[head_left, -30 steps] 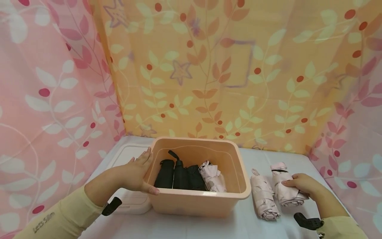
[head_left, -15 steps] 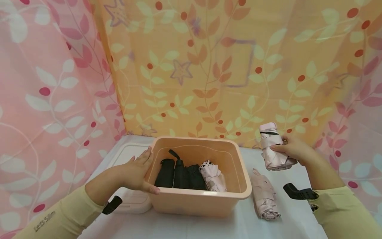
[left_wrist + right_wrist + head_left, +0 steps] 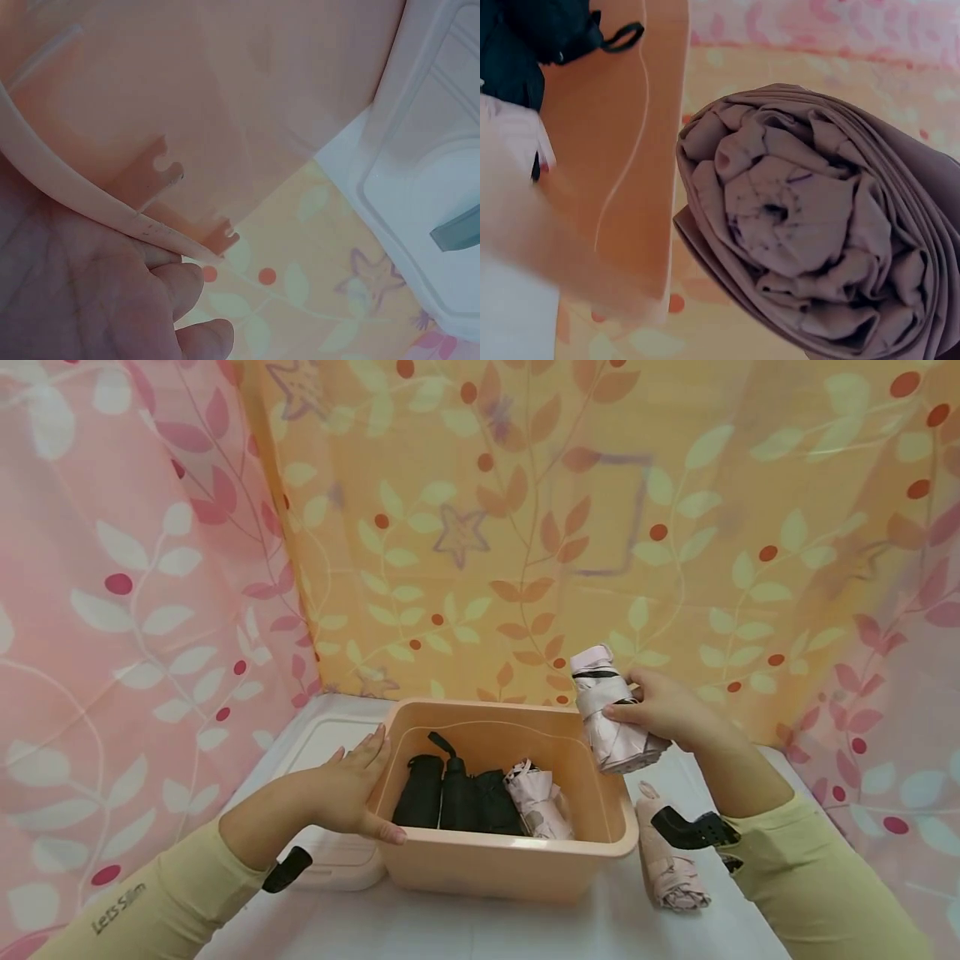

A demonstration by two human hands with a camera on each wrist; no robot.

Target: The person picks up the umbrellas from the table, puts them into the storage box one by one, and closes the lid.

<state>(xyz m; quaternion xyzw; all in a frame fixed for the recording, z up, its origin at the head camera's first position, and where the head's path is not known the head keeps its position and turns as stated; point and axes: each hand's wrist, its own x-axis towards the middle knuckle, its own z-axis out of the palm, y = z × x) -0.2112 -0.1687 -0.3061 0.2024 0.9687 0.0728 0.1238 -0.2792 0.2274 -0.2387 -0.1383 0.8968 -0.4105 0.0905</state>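
My right hand [image 3: 667, 706] grips a folded pale pink umbrella [image 3: 618, 727] above the right rim of a peach plastic bin [image 3: 495, 864]. The umbrella's rolled fabric end [image 3: 802, 232] fills much of the right wrist view. My left hand [image 3: 347, 795] rests on the bin's left rim, fingers extended, thumb on the front corner. Inside the bin, a black umbrella [image 3: 420, 789] lies at the left beside more black folded umbrellas [image 3: 480, 802]. To their right is a pale pink umbrella [image 3: 538, 802]. Another pink umbrella [image 3: 671, 868] lies on the table, partly hidden by my right wrist's camera mount.
A white lid [image 3: 341, 864] lies on the table left of the bin, partly beneath my left arm. The table has a white cover [image 3: 517, 935]. Patterned yellow cloth [image 3: 510, 568] hangs behind, with pink cloth [image 3: 150, 693] at the sides.
My right hand has lifted the pink umbrella off the table and carried it left to the bin's right rim. My left hand has stayed on the bin.
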